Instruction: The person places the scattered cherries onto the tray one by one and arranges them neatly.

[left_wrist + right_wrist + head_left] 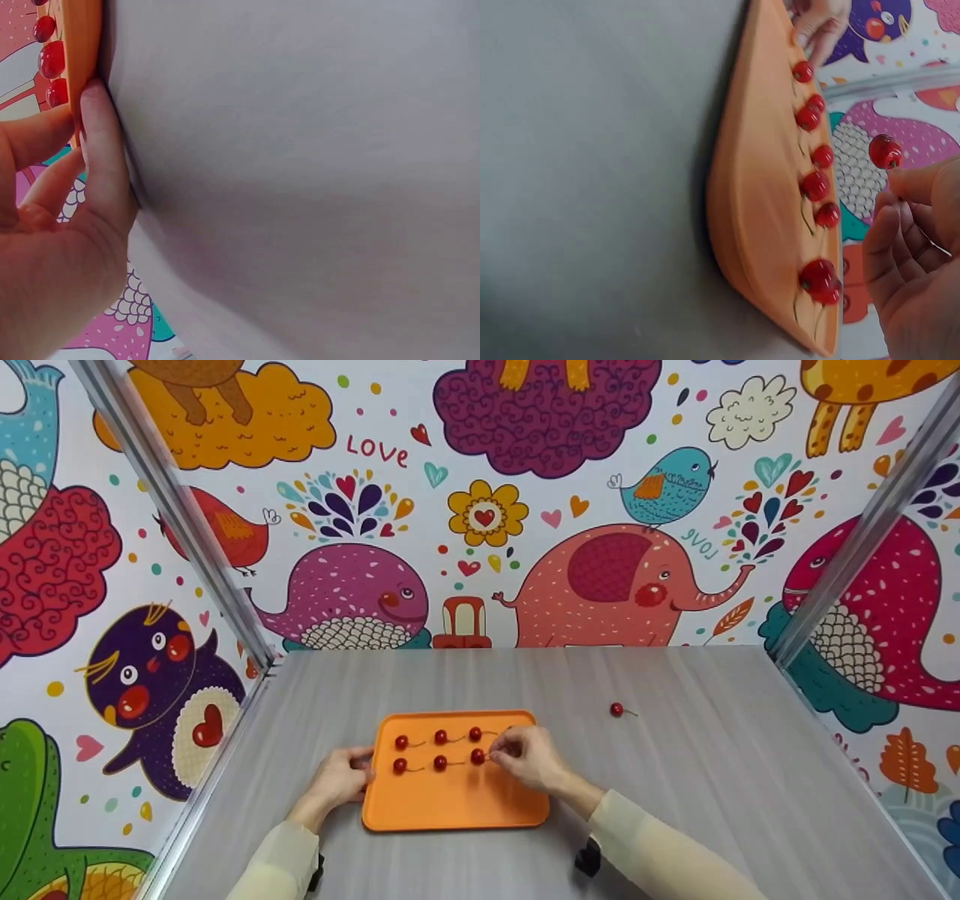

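An orange tray (450, 810) lies on the table with several red cherries (440, 737) set out on it in two rows, their thin stems still on. At the tray's left edge, my left hand (339, 776) grips the rim between thumb and fingers. My right hand (532, 757) is above the right part of the tray, pinching a cherry (885, 152) by its stem. In the right wrist view that cherry hangs apart from those on the tray. From the head, my right hand covers part of the tray's right side.
One more cherry (616, 709) lies on the grey table (675, 780), right of the tray and farther back. Walls printed with cartoon animals (600, 585) stand behind and at both sides, with metal posts (180, 517) at the corners.
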`<state>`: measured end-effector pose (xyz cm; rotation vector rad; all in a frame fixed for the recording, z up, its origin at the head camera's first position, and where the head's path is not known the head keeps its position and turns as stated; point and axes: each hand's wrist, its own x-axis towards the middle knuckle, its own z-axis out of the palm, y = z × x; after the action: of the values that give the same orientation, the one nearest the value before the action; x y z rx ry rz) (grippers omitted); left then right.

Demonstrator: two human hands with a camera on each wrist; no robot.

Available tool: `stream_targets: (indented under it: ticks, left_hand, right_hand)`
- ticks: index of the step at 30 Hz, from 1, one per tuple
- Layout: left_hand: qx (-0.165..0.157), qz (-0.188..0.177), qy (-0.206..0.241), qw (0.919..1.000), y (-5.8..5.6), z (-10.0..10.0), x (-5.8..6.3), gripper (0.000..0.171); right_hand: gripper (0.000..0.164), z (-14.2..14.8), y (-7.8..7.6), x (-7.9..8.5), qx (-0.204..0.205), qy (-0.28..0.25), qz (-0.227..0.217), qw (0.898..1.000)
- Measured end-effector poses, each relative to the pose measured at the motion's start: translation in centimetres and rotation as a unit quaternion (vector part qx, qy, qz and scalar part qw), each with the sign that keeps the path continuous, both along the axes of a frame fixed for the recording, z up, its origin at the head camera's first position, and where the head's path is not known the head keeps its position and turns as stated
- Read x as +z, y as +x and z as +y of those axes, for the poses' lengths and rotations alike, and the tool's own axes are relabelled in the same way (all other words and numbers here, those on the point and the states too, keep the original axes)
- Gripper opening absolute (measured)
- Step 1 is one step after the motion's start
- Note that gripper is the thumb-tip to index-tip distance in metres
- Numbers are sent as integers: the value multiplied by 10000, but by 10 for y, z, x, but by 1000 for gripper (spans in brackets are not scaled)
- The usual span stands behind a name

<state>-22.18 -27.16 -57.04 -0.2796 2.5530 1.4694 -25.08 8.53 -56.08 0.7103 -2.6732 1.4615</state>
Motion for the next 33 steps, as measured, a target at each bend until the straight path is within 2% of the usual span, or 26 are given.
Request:
stream_targets:
  ticks: [4, 11, 18, 33]
  left_hand:
    - [11, 12, -46, 10000, 0, 1, 1, 58]
    - [32, -11, 1, 10000, 0, 0, 0, 59]
    - [47, -25, 6, 10000, 0, 1, 0, 59]
    - [21, -63, 57, 10000, -1, 0, 1, 59]
  right_hand:
    - [6, -13, 7, -3, 81, 258, 103, 9996]
    - [7, -35, 15, -2, 180, 651, 37, 9977]
    - [8, -55, 18, -1, 266, 769, -2, 9967]
    - [9, -98, 21, -3, 544, 1012, 434, 9924]
